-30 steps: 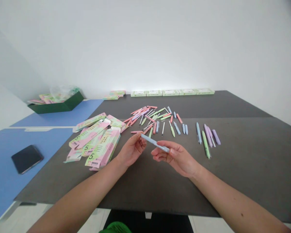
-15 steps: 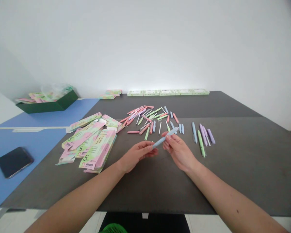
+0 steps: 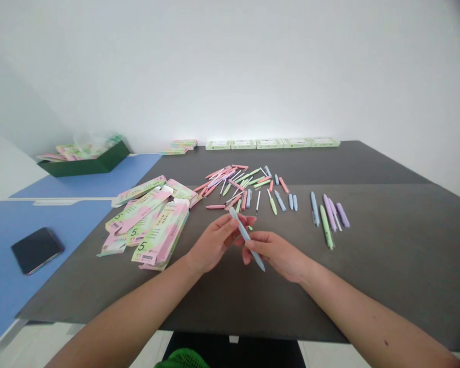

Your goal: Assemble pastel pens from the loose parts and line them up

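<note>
A light blue pen is held slantwise between both hands, its upper end pointing away to the left and its tapered end toward me on the right. My left hand pinches the upper part, and my right hand grips the lower part with thumb and fingers. Just beyond them lies a pile of pen parts in pink, green, purple and blue, with thin white refills among them. To the right rest a blue pen, a green pen and purple pen pieces.
Flattened pink-and-green cartons lie on the left of the dark table. Several light green boxes line the back edge. On the blue surface are a phone and a dark green tray with cartons and plastic wrap.
The blue pen has turned in my hands; its formerly near-left end now points away to the left, the other end toward me. Both hands have shifted, and the view has moved slightly left.
</note>
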### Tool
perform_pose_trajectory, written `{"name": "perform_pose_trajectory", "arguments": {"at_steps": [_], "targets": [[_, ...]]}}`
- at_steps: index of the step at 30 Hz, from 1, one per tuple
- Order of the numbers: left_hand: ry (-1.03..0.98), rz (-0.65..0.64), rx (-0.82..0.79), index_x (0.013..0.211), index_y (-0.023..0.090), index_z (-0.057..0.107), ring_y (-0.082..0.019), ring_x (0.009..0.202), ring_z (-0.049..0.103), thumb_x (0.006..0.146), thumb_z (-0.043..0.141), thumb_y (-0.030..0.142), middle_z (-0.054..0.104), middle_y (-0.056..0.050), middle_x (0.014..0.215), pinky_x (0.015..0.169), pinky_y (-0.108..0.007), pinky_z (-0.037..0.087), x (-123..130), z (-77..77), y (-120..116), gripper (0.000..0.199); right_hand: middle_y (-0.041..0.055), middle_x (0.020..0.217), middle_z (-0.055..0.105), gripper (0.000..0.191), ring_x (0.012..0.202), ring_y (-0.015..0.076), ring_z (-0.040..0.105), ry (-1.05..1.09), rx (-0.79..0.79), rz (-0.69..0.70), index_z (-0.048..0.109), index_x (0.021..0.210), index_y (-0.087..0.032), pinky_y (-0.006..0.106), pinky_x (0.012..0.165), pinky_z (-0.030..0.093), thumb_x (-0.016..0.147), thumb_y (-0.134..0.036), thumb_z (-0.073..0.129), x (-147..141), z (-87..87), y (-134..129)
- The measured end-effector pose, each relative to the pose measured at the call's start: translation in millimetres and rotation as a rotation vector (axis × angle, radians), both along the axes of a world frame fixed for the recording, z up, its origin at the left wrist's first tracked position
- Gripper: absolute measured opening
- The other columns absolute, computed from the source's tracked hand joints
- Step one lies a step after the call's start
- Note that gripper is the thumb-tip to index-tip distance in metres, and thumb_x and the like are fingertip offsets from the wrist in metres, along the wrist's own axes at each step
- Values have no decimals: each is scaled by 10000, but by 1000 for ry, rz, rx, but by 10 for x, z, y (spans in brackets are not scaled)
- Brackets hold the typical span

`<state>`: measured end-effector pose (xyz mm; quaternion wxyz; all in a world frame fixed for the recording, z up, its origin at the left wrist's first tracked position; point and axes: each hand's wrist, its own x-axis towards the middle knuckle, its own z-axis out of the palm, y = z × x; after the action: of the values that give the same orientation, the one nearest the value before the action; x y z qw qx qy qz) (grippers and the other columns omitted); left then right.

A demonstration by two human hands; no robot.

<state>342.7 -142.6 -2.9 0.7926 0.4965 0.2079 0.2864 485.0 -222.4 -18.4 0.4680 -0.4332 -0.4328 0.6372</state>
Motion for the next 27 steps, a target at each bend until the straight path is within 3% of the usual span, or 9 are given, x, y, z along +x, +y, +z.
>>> {"name": "perform_pose_trajectory", "arguments": {"at_steps": [3, 7, 11, 19, 27], "targets": [[-96, -13, -136, 853, 196, 599, -179, 767, 597, 797, 552, 471, 605, -27, 755, 565, -250, 438, -13, 58, 25, 284, -3, 606, 560, 330, 559, 95, 403, -165, 43, 26, 616, 787, -135, 230, 542, 280, 817, -459, 562, -8, 4, 8], [-138, -101, -244, 583, 180, 514, -165, 678, 543, 829, 389, 563, 387, 8, 546, 692, -315, 463, -37, 101, 35, 473, -10, 599, 519, 359, 627, 111, 437, -274, 138, 33, 549, 631, -154, 240, 623, 312, 845, -441, 522, -48, -27, 16], [-184, -134, -261, 460, 195, 383, -133, 559, 446, 837, 357, 470, 305, 21, 498, 817, -352, 437, -47, 95, 27, 467, -20, 587, 483, 376, 625, 113, 437, -375, 193, 19, 492, 587, -168, 240, 626, 317, 857, -429, 501, -80, -69, 10], [-189, -141, -341, 580, 185, 485, -138, 607, 461, 854, 360, 522, 328, 21, 546, 785, -349, 451, -30, 79, 26, 452, -12, 582, 502, 385, 625, 115, 452, -378, 143, -6, 496, 570, -167, 244, 635, 322, 859, -421, 496, -103, -16, 6], [-179, -176, -361, 497, 182, 424, -132, 558, 471, 838, 413, 458, 334, 21, 507, 762, -349, 469, -47, 56, 84, 439, -12, 572, 499, 394, 605, 108, 436, -387, 135, -9, 508, 557, -161, 243, 603, 303, 847, -427, 512, -115, -38, 0]]}}
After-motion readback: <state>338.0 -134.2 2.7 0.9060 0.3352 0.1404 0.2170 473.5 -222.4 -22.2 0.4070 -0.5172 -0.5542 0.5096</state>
